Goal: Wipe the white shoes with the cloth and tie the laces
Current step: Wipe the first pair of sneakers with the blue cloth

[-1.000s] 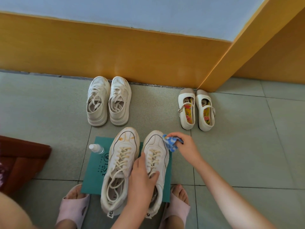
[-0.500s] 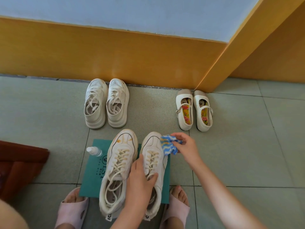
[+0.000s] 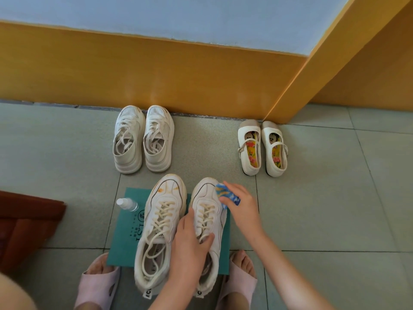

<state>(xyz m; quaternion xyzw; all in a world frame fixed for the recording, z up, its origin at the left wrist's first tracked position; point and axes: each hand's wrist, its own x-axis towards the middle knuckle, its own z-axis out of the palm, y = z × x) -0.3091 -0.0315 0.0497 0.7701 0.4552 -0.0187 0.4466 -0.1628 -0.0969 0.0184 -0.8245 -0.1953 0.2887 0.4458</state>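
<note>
Cloth (image 3: 228,195), half hidden by fingers (image 3: 233,186), is pinched in R hand (image 3: 244,209) and pressed to shoe's (image 3: 206,198) toe. Shoe's collar is gripped by L hand (image 3: 190,247); laces (image 3: 206,214), partly covered, look untied. Its mate (image 3: 163,220), 2 other pairs (image 3: 143,139), 1 bottle (image 3: 127,204) counted.

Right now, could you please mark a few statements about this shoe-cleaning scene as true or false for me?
1. The right hand presses the blue cloth on the wiped sneaker. True.
2. The left hand holds the spray bottle. False: it grips the wiped sneaker, and the bottle lies across the edge of the teal mat.
3. The stained sneaker has orange marks on its toe. True.
4. The strap shoes stand on the teal mat. False: they stand on the floor tiles, apart from the mat.
</note>
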